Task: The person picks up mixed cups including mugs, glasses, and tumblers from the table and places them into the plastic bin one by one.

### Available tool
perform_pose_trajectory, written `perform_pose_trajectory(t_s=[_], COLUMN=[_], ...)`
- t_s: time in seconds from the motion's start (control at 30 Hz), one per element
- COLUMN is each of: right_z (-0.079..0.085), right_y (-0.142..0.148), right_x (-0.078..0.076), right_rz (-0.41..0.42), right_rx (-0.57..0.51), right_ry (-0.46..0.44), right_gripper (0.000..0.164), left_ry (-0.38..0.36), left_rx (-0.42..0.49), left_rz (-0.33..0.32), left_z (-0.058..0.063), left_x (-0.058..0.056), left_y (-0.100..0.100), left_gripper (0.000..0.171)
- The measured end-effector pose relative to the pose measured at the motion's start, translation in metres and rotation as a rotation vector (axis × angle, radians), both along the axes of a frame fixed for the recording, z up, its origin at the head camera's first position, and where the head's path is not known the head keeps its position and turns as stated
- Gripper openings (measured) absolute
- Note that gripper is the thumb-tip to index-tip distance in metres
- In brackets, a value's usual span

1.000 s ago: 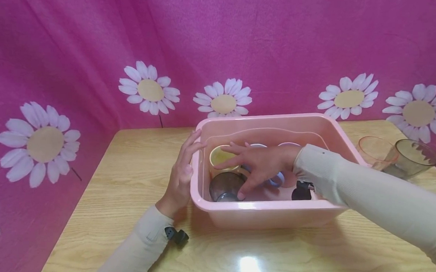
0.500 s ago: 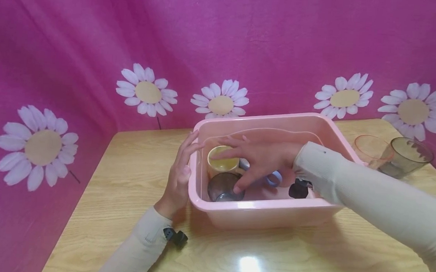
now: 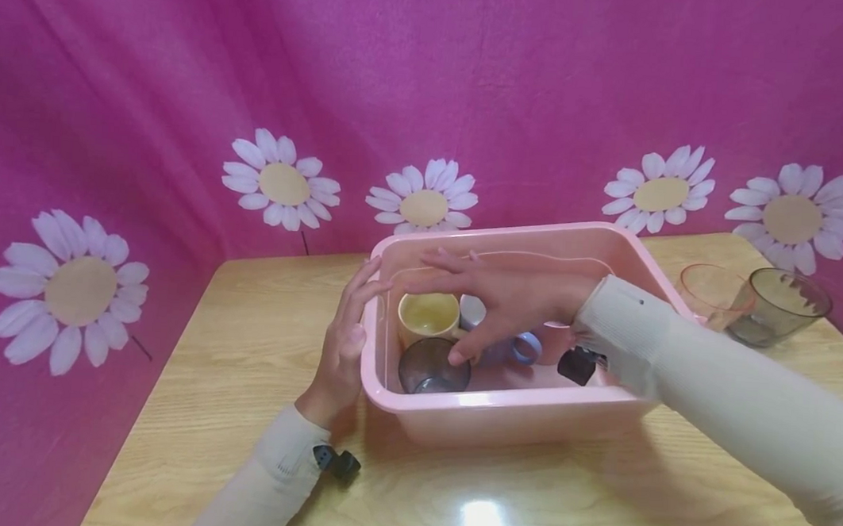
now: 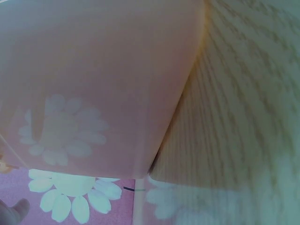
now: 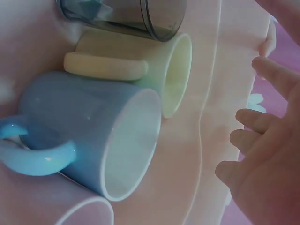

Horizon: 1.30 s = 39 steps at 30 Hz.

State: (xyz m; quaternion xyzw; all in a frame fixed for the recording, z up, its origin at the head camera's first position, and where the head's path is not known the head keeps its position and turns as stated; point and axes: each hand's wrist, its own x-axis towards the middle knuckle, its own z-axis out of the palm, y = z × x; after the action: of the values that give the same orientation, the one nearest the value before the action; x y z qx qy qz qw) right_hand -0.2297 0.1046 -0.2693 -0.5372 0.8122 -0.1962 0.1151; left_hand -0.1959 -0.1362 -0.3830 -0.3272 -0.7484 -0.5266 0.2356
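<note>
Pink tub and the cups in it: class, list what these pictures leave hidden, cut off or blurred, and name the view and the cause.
1. Head view: the right hand covers most of the blue mug and the pink cup.
2. Right wrist view: the grey tumbler is cut off by the top edge.
3. Left wrist view: the pink tub wall is blurred and fills the frame; only a fingertip of the left hand shows.

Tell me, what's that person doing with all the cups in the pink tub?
A person steadies the pink tub with the left hand flat against its side. The right hand hovers inside with fingers spread, over a yellow mug, a blue mug and a grey glass. It grips nothing. Two more glasses stand on the table.
</note>
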Motion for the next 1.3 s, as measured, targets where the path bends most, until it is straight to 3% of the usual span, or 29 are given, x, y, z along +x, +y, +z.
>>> perform_pose_trajectory(t_s=[0.2, 0.47, 0.8, 1.3], right_z=[0.004, 0.011, 0.013, 0.02], right_y=[0.005, 0.014, 0.017, 0.03], right_x=[0.001, 0.007, 0.007, 0.007], right_rz=[-0.044, -0.208, -0.264, -0.396], right_rx=[-0.048, -0.042, -0.053, -0.086], right_ry=[-0.003, -0.107, -0.17, -0.076], right_gripper=[0.083, 0.085, 0.085, 0.086], left_ry=[-0.013, 0.02, 0.041, 0.002], left_rx=[0.005, 0.012, 0.029, 0.013], left_rz=[-0.003, -0.012, -0.019, -0.005], left_z=[0.0, -0.001, -0.002, -0.002], left_x=[0.001, -0.001, -0.001, 0.001], left_y=[0.0, 0.0, 0.0, -0.001], left_gripper=[0.062, 0.066, 0.066, 0.066])
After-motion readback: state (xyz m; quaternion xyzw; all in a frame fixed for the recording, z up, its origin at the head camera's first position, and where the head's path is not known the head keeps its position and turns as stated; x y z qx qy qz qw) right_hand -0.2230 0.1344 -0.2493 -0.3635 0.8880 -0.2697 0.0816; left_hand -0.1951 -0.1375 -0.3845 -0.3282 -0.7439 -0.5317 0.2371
